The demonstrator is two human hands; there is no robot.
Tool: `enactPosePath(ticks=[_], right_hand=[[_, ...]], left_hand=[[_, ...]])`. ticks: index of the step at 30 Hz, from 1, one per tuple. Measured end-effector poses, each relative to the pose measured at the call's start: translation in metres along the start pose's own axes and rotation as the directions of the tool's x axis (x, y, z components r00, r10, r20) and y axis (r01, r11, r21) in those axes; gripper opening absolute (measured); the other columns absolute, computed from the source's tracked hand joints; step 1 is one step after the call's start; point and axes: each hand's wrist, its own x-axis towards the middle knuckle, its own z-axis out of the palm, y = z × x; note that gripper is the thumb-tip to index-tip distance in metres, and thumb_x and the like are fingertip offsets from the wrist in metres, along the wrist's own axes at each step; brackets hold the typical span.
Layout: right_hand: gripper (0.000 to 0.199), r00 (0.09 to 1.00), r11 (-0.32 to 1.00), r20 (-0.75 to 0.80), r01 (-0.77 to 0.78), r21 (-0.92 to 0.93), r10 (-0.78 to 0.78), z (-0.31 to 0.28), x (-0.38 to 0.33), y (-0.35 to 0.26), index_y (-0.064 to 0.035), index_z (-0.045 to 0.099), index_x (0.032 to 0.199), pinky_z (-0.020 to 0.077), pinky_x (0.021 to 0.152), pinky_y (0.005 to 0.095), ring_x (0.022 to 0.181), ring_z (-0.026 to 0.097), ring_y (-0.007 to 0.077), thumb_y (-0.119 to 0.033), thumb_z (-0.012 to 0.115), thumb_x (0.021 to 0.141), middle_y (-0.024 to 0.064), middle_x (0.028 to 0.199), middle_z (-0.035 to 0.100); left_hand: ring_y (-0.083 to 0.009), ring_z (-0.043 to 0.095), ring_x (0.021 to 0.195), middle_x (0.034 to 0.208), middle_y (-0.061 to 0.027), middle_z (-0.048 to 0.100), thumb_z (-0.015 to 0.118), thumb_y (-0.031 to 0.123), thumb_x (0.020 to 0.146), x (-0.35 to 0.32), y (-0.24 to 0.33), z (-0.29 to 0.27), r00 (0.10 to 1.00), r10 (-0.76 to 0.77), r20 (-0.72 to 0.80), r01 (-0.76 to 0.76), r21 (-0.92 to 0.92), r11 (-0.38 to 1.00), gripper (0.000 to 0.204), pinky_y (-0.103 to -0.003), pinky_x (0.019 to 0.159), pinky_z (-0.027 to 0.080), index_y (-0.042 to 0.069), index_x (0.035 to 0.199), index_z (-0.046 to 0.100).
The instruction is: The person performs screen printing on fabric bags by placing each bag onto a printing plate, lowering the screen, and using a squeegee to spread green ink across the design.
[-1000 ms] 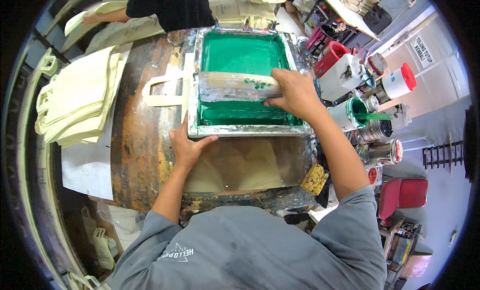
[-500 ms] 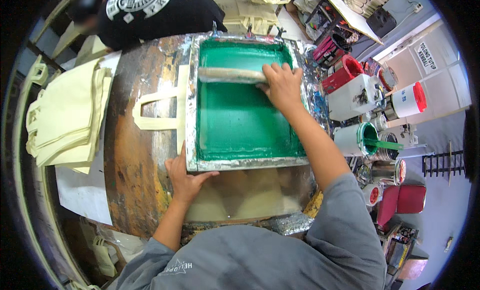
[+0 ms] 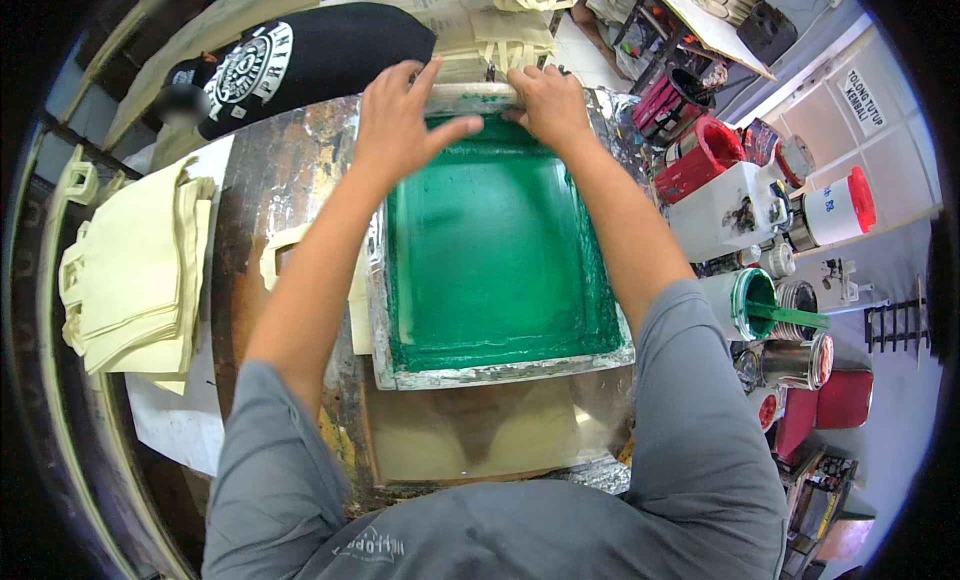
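A screen-printing frame (image 3: 510, 371), its mesh coated in green ink (image 3: 490, 255), lies flat on the stained table before me. At its far end is a squeegee (image 3: 466, 97) with a pale handle. My right hand (image 3: 550, 105) is closed round the squeegee's right end. Beside the left end, my left hand (image 3: 398, 125) hovers with thumb and fingers apart; whether a fingertip touches the handle I cannot tell. A cream bag handle (image 3: 274, 258) sticks out past the frame's left side, partly behind my left forearm.
Stacked cream bags (image 3: 140, 270) lie at the left. Along the right stand a white tub of green ink (image 3: 735, 305) with a green stirrer, a red bucket (image 3: 705, 160) and a white jug (image 3: 725, 212). A person in a black shirt (image 3: 330, 55) bends beyond the table.
The squeegee has gone to the frame's far end in my right hand. My left hand has left the frame's near left corner and reached forward to the squeegee's left end.
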Motion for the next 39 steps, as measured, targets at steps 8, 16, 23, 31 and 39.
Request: enactPosePath(ticks=[8,16,23,31,39], right_hand=[[0.050,0.978,0.980,0.195,0.041,0.193,-0.079,-0.035,-0.019,0.001,-0.0124,0.065,0.114,0.0579,0.085,0.0516,0.107,0.072,0.0358,-0.037,0.090,0.078,0.0099,0.104,0.075],[0.050,0.977,0.985,0.202,0.033,0.169,-0.067,-0.105,-0.124,-0.059,-0.0126,0.061,0.111,0.0572,0.078,0.0509,0.098,0.070,0.0359,-0.030,0.091,0.076,0.0091,0.101,0.070],[0.058,0.941,0.973,0.336,-0.051,0.224,-0.028,-0.182,-0.218,-0.107,-0.0144,0.064,0.118,0.0549,0.081,0.0505,0.101,0.068,0.0336,-0.029,0.093,0.070,0.0079,0.104,0.070],[0.045,0.955,0.949,0.288,-0.029,0.313,-0.066,-0.187,-0.212,-0.104,-0.0166,0.063,0.124,0.0528,0.082,0.0506,0.101,0.068,0.0333,-0.041,0.079,0.090,0.0106,0.108,0.066],[0.040,0.989,0.978,0.123,-0.101,0.182,0.079,-0.224,-0.256,-0.142,-0.0165,0.067,0.123,0.0381,0.100,0.0534,0.107,0.058,0.0289,-0.038,0.078,0.090,0.0076,0.108,0.062]], left_hand=[[-0.0296,0.068,0.077,0.081,-0.0085,0.068,0.068,0.071,0.091,-0.013,0.007,0.031,0.997,-0.016,0.080,0.000,0.200,0.980,0.064,-0.044,0.066,0.058,0.007,0.082,0.067],[-0.0330,0.065,0.078,0.085,-0.0101,0.066,0.072,0.064,0.091,-0.098,0.077,-0.051,0.980,-0.081,0.182,0.060,0.116,0.991,0.056,-0.047,0.065,0.054,0.009,0.088,0.065],[-0.0274,0.062,0.071,0.077,-0.0049,0.061,0.081,0.057,0.084,-0.158,0.151,-0.136,0.980,-0.033,0.197,0.022,0.057,0.998,0.051,-0.042,0.062,0.052,0.009,0.083,0.064],[-0.0456,0.047,0.135,0.138,-0.0245,0.053,0.092,0.067,0.063,-0.212,0.137,-0.163,0.972,-0.214,0.102,0.227,-0.147,0.963,0.124,-0.058,0.117,0.033,0.007,0.161,0.044],[-0.0337,0.055,0.117,0.140,-0.0150,0.061,0.097,0.053,0.065,-0.282,0.123,-0.178,0.727,-0.574,0.377,0.600,0.057,0.798,0.092,-0.050,0.103,0.042,0.006,0.139,0.071]])
